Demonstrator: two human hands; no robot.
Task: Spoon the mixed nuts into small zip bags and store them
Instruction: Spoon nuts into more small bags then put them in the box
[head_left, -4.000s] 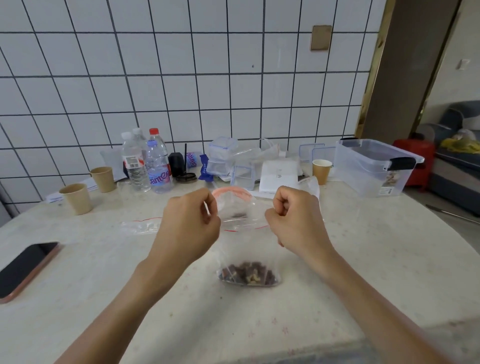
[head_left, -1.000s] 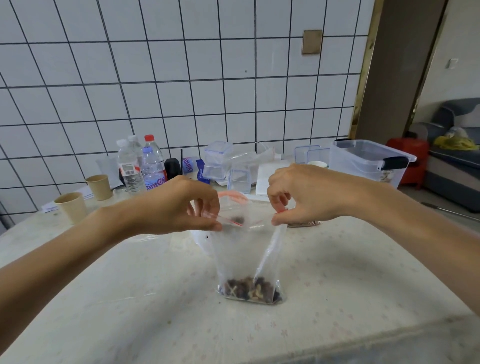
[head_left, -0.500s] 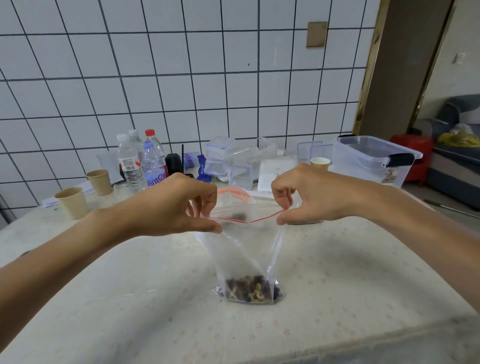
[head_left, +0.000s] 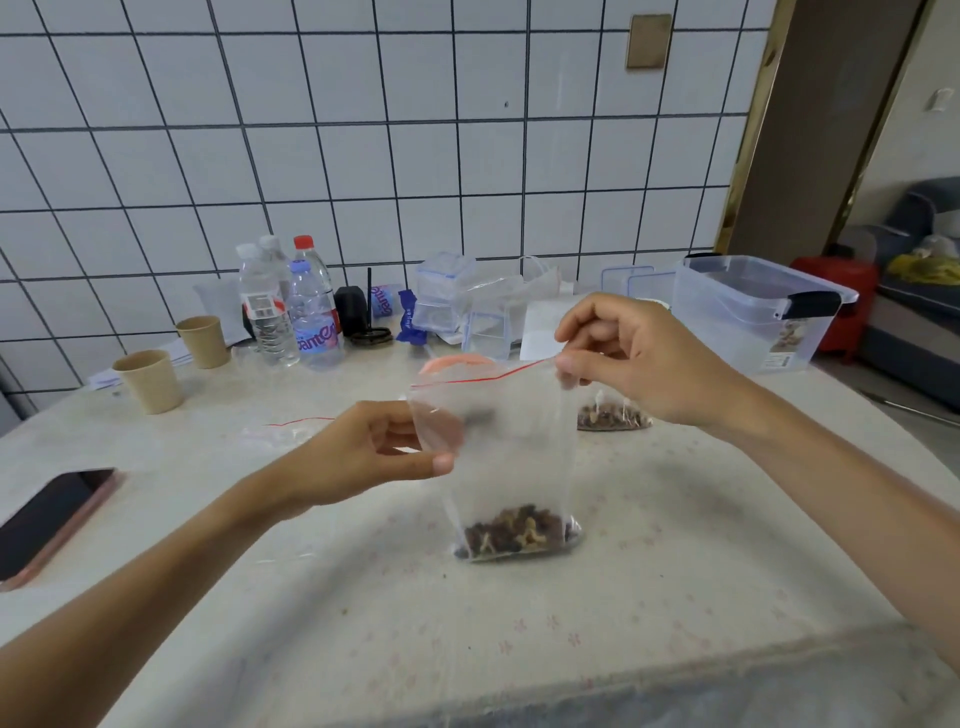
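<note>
Clear plastic zip bag (head_left: 511, 457) stands upright mid-tabletop, mixed nuts (head_left: 517, 531) settled in its bottom, base touching the table (head_left: 363, 649). Left hand (head_left: 363, 452) pinches the bag's left edge a bit below the red zip line (head_left: 483, 378), thumb and fingers curled on the film. Right hand (head_left: 631, 358) pinches the top right corner at the zip, holding it taut. Zip looks closed or nearly so; can't tell if it's fully seated on the left end.

Phone (head_left: 49, 517) near the left edge. A second filled bag (head_left: 610, 415) lies behind the right hand, an empty bag (head_left: 283, 431) left of centre. Far edge by the tiled wall: paper cups (head_left: 150, 379), water bottles (head_left: 291, 306), small clear boxes (head_left: 441, 296); clear storage bin (head_left: 748, 312) at the far right corner.

Risks, my read: an unsealed stretch of zip would spill nuts once the bag is tipped into the bin. Thin film, so a hard pull at the corner could pop the seal.
</note>
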